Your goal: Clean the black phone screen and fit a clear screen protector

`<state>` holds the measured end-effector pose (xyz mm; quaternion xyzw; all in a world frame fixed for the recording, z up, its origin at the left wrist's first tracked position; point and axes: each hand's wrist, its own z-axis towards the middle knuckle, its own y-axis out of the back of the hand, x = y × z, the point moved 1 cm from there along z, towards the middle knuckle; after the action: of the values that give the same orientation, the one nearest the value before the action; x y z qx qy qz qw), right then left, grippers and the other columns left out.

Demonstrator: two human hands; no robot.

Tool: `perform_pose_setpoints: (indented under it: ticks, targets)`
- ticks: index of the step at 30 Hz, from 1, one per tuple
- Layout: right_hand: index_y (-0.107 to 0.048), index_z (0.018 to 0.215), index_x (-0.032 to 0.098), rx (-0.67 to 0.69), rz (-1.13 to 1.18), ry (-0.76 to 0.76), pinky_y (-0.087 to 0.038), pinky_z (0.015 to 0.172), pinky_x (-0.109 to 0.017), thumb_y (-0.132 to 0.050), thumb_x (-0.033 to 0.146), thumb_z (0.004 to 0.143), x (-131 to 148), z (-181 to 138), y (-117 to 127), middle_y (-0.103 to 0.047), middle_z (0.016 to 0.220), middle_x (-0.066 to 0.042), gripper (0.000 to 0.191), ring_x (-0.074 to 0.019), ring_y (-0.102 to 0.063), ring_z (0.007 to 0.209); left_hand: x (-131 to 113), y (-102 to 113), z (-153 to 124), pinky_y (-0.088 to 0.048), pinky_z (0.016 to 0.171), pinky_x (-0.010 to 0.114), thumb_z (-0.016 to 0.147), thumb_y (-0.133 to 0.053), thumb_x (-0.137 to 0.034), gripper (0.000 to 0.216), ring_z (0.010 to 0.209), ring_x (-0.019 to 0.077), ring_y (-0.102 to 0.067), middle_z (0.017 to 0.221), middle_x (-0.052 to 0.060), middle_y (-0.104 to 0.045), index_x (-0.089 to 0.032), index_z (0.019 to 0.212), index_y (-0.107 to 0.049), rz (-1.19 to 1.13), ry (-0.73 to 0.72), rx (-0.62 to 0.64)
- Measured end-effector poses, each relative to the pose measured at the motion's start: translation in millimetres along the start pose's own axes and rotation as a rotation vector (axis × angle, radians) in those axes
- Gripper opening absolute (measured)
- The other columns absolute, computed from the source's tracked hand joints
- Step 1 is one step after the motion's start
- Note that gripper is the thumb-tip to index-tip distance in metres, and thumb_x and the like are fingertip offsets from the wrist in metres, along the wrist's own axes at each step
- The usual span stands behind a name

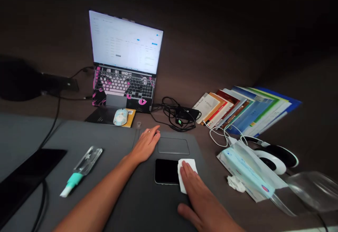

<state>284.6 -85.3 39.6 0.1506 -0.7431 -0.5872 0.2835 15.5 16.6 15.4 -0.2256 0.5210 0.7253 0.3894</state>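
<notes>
A smartphone (pixel 166 171) with a dark screen lies face up on the grey desk mat (pixel 126 204). Over its right end is a folded white tissue (pixel 190 164), and my right hand (pixel 195 186) presses flat on it with fingers stretched and thumb apart. My left hand (pixel 148 142) rests on the mat above the phone, fingers extended, apparently holding nothing. Just right of it lies a thin rectangular outline, perhaps a clear sheet or case (pixel 173 146). To the left is a clear spray bottle (pixel 88 160) with a mint-green collar, lying on its side.
At the back stands an open laptop (pixel 126 45), with a mouse (pixel 120 117) in front. Coiled black cables (pixel 176 114) and a row of books (pixel 237 107) sit behind. On the right are headphones (pixel 274 158), a tissue pack (pixel 245 172) and a crumpled tissue (pixel 236 183).
</notes>
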Motion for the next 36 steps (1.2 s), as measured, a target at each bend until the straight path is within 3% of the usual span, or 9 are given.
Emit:
perform_pose_setpoints:
  ticks: [2,6,11,16,20,24,29,32,36]
  targets:
    - [0.003,0.161,0.018,0.042,-0.024,-0.031,-0.021,0.125,-0.054,-0.049,0.048,0.101,-1.5,6.5,1.2,0.003,0.168,-0.011,0.085,-0.0298,-0.005,0.156,-0.3,1.4,0.5,-0.039,0.111,0.040,0.108,-0.024,-0.036,0.046,0.122,0.0221,-0.057,0.129,0.007,-0.067,-0.022,0.146,-0.046,-0.023,0.019,-0.017]
    - [0.004,0.161,0.010,0.099,-0.070,-0.023,-0.016,0.126,-0.055,-0.062,0.056,0.090,5.5,23.7,6.6,0.007,0.167,-0.016,0.107,-0.0325,0.002,0.155,-2.3,3.0,1.9,-0.038,0.112,0.040,0.107,-0.026,-0.036,0.046,0.124,0.0219,-0.056,0.132,0.007,-0.067,-0.021,0.143,-0.050,-0.034,0.031,-0.028]
    - [-0.004,0.161,0.003,0.167,-0.044,-0.007,-0.013,0.126,-0.052,-0.061,0.064,0.088,37.6,48.7,16.8,0.006,0.166,-0.021,0.111,-0.0329,0.003,0.155,-5.4,3.0,1.6,-0.039,0.111,0.041,0.105,-0.029,-0.034,0.043,0.123,0.0231,-0.057,0.129,0.007,-0.068,-0.022,0.138,-0.055,-0.012,0.022,-0.022]
    - [-0.008,0.159,-0.004,0.152,0.004,0.059,-0.013,0.127,-0.053,-0.060,0.076,0.083,72.1,65.4,14.8,0.004,0.165,-0.025,0.121,-0.0374,0.004,0.155,-3.9,3.1,1.2,-0.042,0.108,0.041,0.105,-0.031,-0.032,0.044,0.120,0.0232,-0.058,0.126,0.007,-0.069,-0.022,0.142,-0.052,-0.001,0.013,-0.012]
    - [-0.012,0.160,-0.002,0.077,0.018,0.155,-0.014,0.127,-0.052,-0.059,0.076,0.084,79.7,60.7,3.9,0.000,0.166,-0.025,0.119,-0.0377,-0.001,0.155,-2.3,2.4,0.9,-0.041,0.108,0.041,0.105,-0.031,-0.031,0.043,0.120,0.0234,-0.057,0.127,0.008,-0.068,-0.022,0.140,-0.053,0.013,0.011,-0.002]
    - [-0.018,0.161,0.005,0.037,0.008,0.279,-0.016,0.128,-0.047,-0.051,0.065,0.096,69.7,41.5,1.4,-0.007,0.168,-0.019,0.094,-0.0303,-0.004,0.157,-0.4,1.9,-0.1,-0.040,0.110,0.042,0.104,-0.036,-0.032,0.042,0.121,0.0237,-0.057,0.125,0.007,-0.068,-0.022,0.141,-0.052,0.031,0.005,0.006]
    - [-0.031,0.158,0.012,0.045,-0.088,0.277,-0.024,0.126,-0.041,-0.046,0.023,0.102,32.0,21.2,11.5,-0.020,0.167,-0.010,0.059,-0.0224,-0.019,0.155,2.4,2.7,0.2,-0.039,0.111,0.046,0.101,-0.046,-0.038,0.052,0.125,0.0263,-0.054,0.129,0.009,-0.066,-0.021,0.150,-0.040,0.068,0.012,-0.010]
    - [-0.042,0.154,0.014,0.019,-0.102,0.349,-0.029,0.124,-0.036,-0.041,0.001,0.092,4.3,15.1,15.0,-0.033,0.163,-0.007,0.063,-0.0172,-0.027,0.152,2.3,2.1,-0.2,-0.040,0.109,0.047,0.100,-0.048,-0.038,0.049,0.124,0.0269,-0.055,0.128,0.009,-0.067,-0.022,0.147,-0.044,0.089,0.002,0.000]
    - [-0.053,0.147,0.018,-0.070,-0.075,0.417,-0.037,0.120,-0.034,-0.040,-0.005,0.083,-24.4,8.1,22.6,-0.046,0.156,-0.005,0.069,-0.0160,-0.041,0.146,0.3,1.0,-2.5,-0.044,0.105,0.047,0.100,-0.050,-0.038,0.046,0.119,0.0278,-0.057,0.126,0.009,-0.068,-0.022,0.143,-0.050,0.122,-0.030,0.013]
